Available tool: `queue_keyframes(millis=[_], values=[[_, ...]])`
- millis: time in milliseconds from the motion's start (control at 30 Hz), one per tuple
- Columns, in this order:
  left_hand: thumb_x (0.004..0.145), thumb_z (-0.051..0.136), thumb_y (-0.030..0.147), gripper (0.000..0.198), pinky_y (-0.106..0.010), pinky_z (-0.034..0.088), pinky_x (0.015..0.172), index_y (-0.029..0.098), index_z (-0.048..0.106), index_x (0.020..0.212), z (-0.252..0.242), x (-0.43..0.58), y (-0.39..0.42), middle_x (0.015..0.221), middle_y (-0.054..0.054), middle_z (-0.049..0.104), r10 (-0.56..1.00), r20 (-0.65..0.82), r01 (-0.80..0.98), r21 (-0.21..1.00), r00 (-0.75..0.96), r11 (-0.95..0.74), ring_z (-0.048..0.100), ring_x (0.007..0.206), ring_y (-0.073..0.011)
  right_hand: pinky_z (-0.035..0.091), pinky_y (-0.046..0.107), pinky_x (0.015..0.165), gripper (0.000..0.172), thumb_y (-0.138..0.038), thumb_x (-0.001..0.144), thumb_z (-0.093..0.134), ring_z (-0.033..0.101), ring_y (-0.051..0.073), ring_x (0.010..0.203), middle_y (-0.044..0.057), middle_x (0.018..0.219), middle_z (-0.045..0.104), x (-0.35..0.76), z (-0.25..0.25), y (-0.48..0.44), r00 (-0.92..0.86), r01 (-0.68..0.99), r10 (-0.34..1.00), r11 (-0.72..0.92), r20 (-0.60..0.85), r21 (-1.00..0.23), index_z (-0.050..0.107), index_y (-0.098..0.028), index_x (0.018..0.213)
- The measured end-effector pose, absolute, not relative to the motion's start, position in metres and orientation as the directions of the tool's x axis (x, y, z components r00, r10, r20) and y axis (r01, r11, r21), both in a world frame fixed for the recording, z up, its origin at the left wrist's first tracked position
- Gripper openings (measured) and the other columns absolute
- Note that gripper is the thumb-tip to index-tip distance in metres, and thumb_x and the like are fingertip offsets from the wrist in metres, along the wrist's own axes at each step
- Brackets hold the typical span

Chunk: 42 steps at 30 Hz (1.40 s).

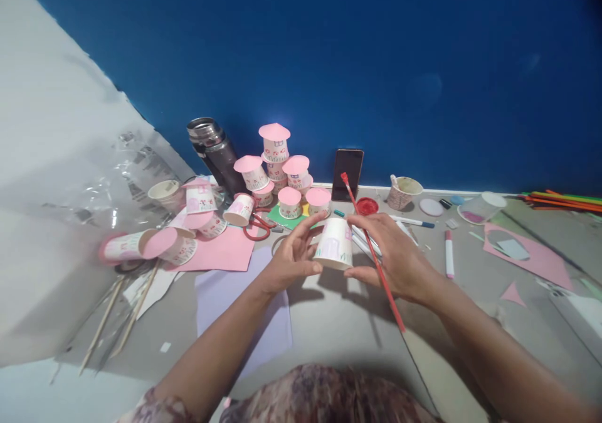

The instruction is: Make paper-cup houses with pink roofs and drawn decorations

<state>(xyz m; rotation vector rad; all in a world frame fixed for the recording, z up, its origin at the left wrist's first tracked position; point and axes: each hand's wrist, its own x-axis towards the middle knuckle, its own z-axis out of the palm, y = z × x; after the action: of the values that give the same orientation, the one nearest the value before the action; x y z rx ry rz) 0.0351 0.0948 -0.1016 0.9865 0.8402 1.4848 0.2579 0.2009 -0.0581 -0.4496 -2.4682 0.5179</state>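
**A:** Where is it?

**B:** The small white paper cup (pixel 333 242), upside down, is over the middle of the grey tabletop (pixel 338 322). The left hand (pixel 291 253) and right hand (pixel 399 257) pinch it between them. The right hand also grips the thin red paintbrush (pixel 376 260).

**A:** Risk?

**B:** The bristles point to 11 o'clock. If the hand twists, they could smear the cup or knock the round red paint pot (pixel 367 206) at 1 o'clock.

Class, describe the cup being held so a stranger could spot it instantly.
Start at the blue wall and drop to the table below. Between the left hand and right hand, which also grips a red paintbrush, sits an upturned paper cup. Unlike the pink-roofed cups behind, it has no roof.
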Motion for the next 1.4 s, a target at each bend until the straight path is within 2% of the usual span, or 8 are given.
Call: queue_keyframes(millis=[167,267,433,500,600,800,967,1400], values=[[0.071,0.096,0.031,0.086,-0.048,0.049,0.113,0.033,0.061,0.149,-0.104,0.02,0.093,0.159,-0.012,0.054,0.981,0.19,-0.106,0.977,0.041,-0.185,0.048,0.148,-0.0401,0.059,0.054,0.096,0.083,-0.045,0.08,0.089,0.066,0.039,0.12,0.017,0.134,0.071,0.261,-0.049,0.203,-0.843,0.192,0.394,0.857,0.367,-0.478,0.052,-0.023,0.151],[0.072,0.095,0.026,0.091,-0.047,0.05,0.112,0.034,0.056,0.154,-0.102,0.018,0.09,0.162,-0.012,0.05,0.985,0.174,0.021,0.985,0.012,-0.174,0.05,0.146,-0.0399,0.059,0.054,0.096,0.08,-0.052,0.083,0.085,0.066,0.038,0.122,0.017,0.137,0.071,0.265,-0.044,0.205,-0.807,0.168,0.409,0.85,0.425,-0.499,0.054,-0.024,0.151],[0.074,0.092,0.026,0.084,-0.045,0.052,0.11,0.033,0.059,0.151,-0.1,0.02,0.089,0.158,-0.012,0.053,0.982,0.179,0.098,0.98,-0.06,-0.173,0.053,0.143,-0.039,0.058,0.043,0.08,0.026,-0.036,0.104,0.06,0.073,0.025,0.087,0.006,0.09,0.08,0.278,-0.042,0.211,-0.478,0.051,0.531,0.811,0.699,-0.582,0.076,-0.03,0.123],[0.075,0.091,0.027,0.081,-0.045,0.053,0.107,0.032,0.06,0.15,-0.101,0.02,0.09,0.155,-0.012,0.056,0.982,0.173,0.095,0.982,-0.081,-0.165,0.057,0.139,-0.0379,0.055,0.039,0.069,0.03,-0.04,0.107,0.054,0.068,0.022,0.072,0.004,0.074,0.073,0.282,-0.044,0.214,-0.318,0.014,0.595,0.781,0.738,-0.624,0.082,-0.028,0.11],[0.076,0.091,0.028,0.078,-0.045,0.053,0.105,0.031,0.061,0.148,-0.102,0.022,0.092,0.153,-0.013,0.059,0.983,0.158,0.056,0.987,-0.093,-0.153,0.059,0.136,-0.0371,0.05,0.035,0.056,0.042,-0.052,0.106,0.054,0.064,0.02,0.063,0.007,0.076,0.072,0.286,-0.044,0.216,-0.205,-0.007,0.714,0.683,0.669,-0.73,0.084,-0.024,0.098],[0.071,0.094,0.03,0.08,-0.044,0.053,0.103,0.027,0.063,0.145,-0.101,0.024,0.092,0.15,-0.015,0.062,0.983,0.134,-0.018,0.99,-0.125,-0.137,0.057,0.138,-0.0396,0.053,0.033,0.054,0.032,-0.047,0.104,0.062,0.069,0.019,0.064,0.007,0.085,0.08,0.292,-0.033,0.212,-0.297,-0.151,0.807,0.488,0.51,-0.86,0.084,-0.024,0.098],[0.069,0.095,0.03,0.084,-0.044,0.051,0.105,0.026,0.061,0.146,-0.1,0.024,0.092,0.155,-0.016,0.057,0.975,0.147,-0.034,0.987,-0.163,-0.155,0.054,0.142,-0.0412,0.055,0.028,0.051,0.012,-0.035,0.093,0.081,0.068,0.016,0.06,0.003,0.072,0.076,0.296,-0.029,0.215,-0.265,-0.137,0.821,0.487,0.506,-0.862,0.081,-0.023,0.091],[0.072,0.094,0.029,0.079,-0.044,0.051,0.104,0.027,0.062,0.144,-0.101,0.026,0.091,0.152,-0.014,0.058,0.974,0.173,-0.029,0.983,-0.144,-0.179,0.056,0.139,-0.0401,0.061,0.029,0.055,0.01,-0.035,0.092,0.081,0.072,0.017,0.066,0.004,0.081,0.078,0.3,-0.025,0.214,-0.4,-0.1,0.771,0.501,0.495,-0.86,0.081,-0.025,0.092]])
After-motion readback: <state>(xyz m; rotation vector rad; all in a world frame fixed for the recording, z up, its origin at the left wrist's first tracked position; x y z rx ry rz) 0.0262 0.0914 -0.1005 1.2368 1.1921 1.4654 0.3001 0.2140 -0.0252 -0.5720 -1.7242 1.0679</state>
